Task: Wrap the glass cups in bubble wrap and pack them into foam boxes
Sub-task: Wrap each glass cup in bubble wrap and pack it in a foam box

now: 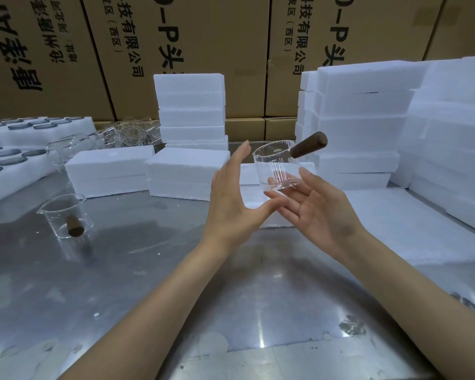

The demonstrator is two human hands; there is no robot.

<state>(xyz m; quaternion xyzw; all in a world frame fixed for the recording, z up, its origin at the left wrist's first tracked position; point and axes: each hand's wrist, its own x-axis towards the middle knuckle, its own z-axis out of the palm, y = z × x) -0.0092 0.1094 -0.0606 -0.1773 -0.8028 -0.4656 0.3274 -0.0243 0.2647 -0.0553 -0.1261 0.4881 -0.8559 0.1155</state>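
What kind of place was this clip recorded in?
Probably a packing station in a warehouse or small factory: printed cardboard cartons stacked as a back wall, piles of white foam boxes on a metal table, and a glass cup resting on the right hand.

**Layout of the packing table**

A glass cup [276, 167] with a handle [309, 148] sits above the metal table [148, 283], on the fingertips of the right hand [321, 212]; the left hand [231, 198] is just left of it. A second glass cup [65, 215] stands on the table at the left. Behind the hands lie closed foam boxes [188, 171], with a stack [191, 111] behind them and taller stacks [368, 119] to the right. Foam trays [17, 157] lie far left, more glassware [115, 135] beside them. Cardboard cartons [203, 45] stand behind everything.
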